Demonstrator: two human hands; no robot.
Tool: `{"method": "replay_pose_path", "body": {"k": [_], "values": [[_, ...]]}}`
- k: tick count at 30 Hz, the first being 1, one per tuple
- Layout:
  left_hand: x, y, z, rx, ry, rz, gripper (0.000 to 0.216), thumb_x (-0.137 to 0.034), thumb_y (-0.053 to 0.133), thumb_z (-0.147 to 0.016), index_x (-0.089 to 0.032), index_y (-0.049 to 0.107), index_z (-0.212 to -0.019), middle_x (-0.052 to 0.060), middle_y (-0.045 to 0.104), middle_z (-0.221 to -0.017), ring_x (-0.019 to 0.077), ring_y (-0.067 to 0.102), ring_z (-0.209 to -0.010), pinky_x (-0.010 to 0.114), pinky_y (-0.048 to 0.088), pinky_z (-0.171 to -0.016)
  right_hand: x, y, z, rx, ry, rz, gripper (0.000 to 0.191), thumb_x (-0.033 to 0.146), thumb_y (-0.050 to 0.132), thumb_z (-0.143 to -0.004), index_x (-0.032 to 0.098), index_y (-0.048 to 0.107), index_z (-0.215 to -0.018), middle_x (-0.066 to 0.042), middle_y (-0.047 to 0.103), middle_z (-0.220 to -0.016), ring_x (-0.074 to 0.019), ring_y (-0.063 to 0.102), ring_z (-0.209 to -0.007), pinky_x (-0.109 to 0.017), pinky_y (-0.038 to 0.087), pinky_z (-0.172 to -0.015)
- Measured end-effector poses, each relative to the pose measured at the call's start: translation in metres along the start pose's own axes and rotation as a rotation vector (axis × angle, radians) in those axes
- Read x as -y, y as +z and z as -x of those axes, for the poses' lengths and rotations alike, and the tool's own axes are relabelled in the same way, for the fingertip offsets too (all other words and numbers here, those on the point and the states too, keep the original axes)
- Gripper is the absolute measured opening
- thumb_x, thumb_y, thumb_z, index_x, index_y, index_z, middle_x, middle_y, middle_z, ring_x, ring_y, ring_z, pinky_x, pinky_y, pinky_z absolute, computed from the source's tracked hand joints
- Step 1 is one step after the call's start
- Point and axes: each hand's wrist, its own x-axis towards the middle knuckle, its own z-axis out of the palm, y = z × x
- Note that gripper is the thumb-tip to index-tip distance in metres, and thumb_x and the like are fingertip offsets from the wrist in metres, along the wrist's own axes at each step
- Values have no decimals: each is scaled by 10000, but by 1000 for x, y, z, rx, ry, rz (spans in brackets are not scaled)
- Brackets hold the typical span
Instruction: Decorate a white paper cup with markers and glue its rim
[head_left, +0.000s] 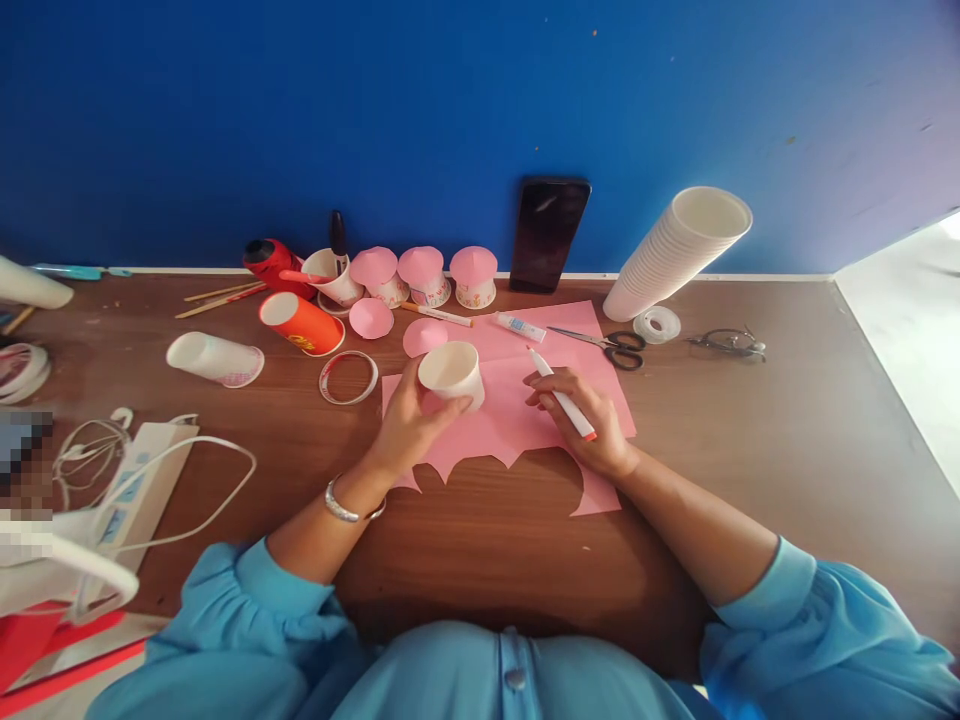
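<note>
My left hand [411,425] is wrapped round a white paper cup [461,380], its open mouth tilted up. In my right hand [589,415] is a white marker with a red end [568,408], its tip pointing up and left, apart from the cup. Beneath both hands lies a pink paper sheet [517,415] with scalloped cut-outs along its near edge. Just beyond the cup is a pink paper disc [425,336]. A glue tube [521,327] and black-handled scissors [619,347] rest at the sheet's far side.
Several small cups with pink cone tops [473,267] line the wall. A phone [550,235] leans there, left of a tall cup stack [675,255]. Tape rolls [349,377], an orange cup [302,324], glasses [727,344] and a power strip [142,480] lie around.
</note>
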Motion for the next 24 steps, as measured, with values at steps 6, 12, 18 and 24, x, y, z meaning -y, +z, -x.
{"method": "replay_pose_path", "body": {"k": [6, 12, 18, 24], "values": [[-17, 12, -3, 306, -332, 668, 516, -522, 878, -833, -150, 741, -1162, 125, 810, -1107, 315, 774, -1020, 456, 613, -919, 0, -2, -2, -56, 41, -21, 235, 338, 550, -1138, 306, 687, -1326, -54, 779, -1082, -184, 757, -827, -393, 659, -790], [-11, 32, -9, 375, -345, 897, 403, -362, 869, -818, -140, 762, -1137, 114, 816, -1119, 240, 765, -950, 366, 627, -838, 1, -9, -8, -101, 58, -6, 246, 438, 603, -1108, 278, 757, -1213, -47, 762, -887, -239, 739, -894, -427, 644, -819], [1, 28, -11, 335, -245, 813, 431, -429, 886, -835, -175, 748, -1156, 91, 781, -1109, 218, 742, -911, 358, 612, -814, 4, -8, -8, -101, 189, -163, 237, 461, 658, -1075, 256, 773, -1043, -32, 753, -846, -197, 719, -747, -366, 621, -695], [5, 26, -12, 316, -243, 761, 445, -478, 852, -864, -158, 750, -1156, 136, 775, -1167, 230, 739, -888, 387, 605, -817, -1, -6, -6, -237, 420, -333, 246, 468, 737, -1026, 247, 753, -1134, -19, 788, -882, -165, 715, -695, -328, 625, -667]]}}
